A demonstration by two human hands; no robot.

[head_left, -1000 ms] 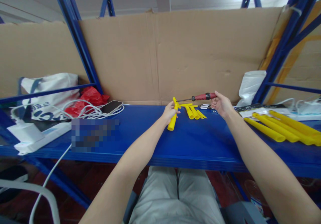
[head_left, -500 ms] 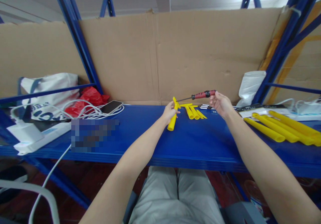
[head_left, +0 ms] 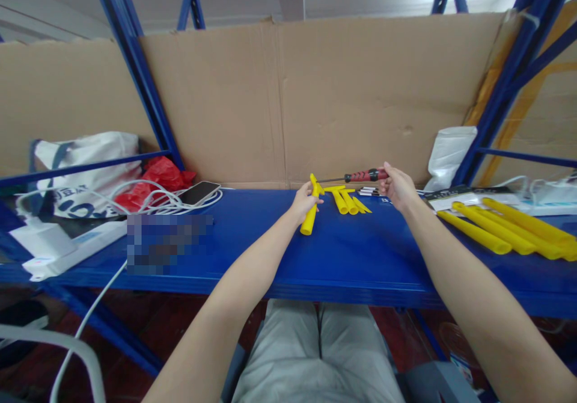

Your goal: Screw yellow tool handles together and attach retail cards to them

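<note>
My left hand (head_left: 305, 202) is closed around a yellow plastic tube (head_left: 308, 222) with a crosspiece at its upper end, its open round end tilted down toward me above the blue tabletop. In my right hand (head_left: 396, 185) is the handle end of a red and black screwdriver (head_left: 363, 176), held in the fingertips. Its thin shaft points left and reaches the top of the yellow tube; whether the tip sits in a screw is too small to make out. Just right of the tube lie several smaller yellow pieces (head_left: 345, 203).
Several long yellow tubes (head_left: 505, 234) lie at the right. A phone (head_left: 201, 193), white cables (head_left: 155, 201), a power strip (head_left: 85, 245), a red plastic bag (head_left: 157, 180) and a cloth bag (head_left: 90, 168) are at the left. Cardboard (head_left: 351, 102) stands behind the blue table (head_left: 252, 222).
The screwdriver's handle end has dropped slightly, so the tool lies closer to level. My right fingers have shifted on the handle. The left hand and tube stay in place.
</note>
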